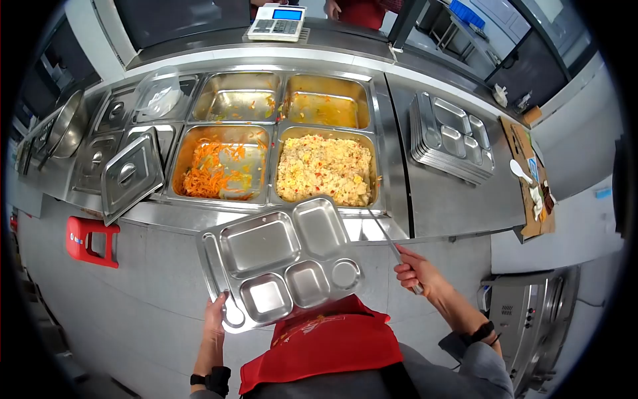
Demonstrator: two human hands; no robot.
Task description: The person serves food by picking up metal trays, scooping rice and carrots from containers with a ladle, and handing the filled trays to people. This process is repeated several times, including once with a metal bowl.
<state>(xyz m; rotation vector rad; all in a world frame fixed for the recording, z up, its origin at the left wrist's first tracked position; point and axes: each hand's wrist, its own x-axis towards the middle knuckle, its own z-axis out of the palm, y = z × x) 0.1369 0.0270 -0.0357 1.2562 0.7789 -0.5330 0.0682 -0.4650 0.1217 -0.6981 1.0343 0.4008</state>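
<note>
My left hand (216, 315) grips the lower left edge of a steel compartment tray (260, 243), whose compartments are bare. The tray is tilted in front of the counter, above my red apron. In my right hand (417, 271) is the handle of a long metal serving spoon (389, 241). Its far end reaches the front right corner of a pan of fried rice (324, 169), where the head is hidden. Left of the rice, shredded carrot (206, 174) partly fills another pan.
Behind are two nearly emptied pans (236, 100) with liquid and scraps. A pan lid (133, 174) leans at the left, near steel bowls (68, 126). Stacked trays (452, 136) stand right. A scale (277, 22) sits at the back, a person beyond it. A red stool (93, 241) is on the floor.
</note>
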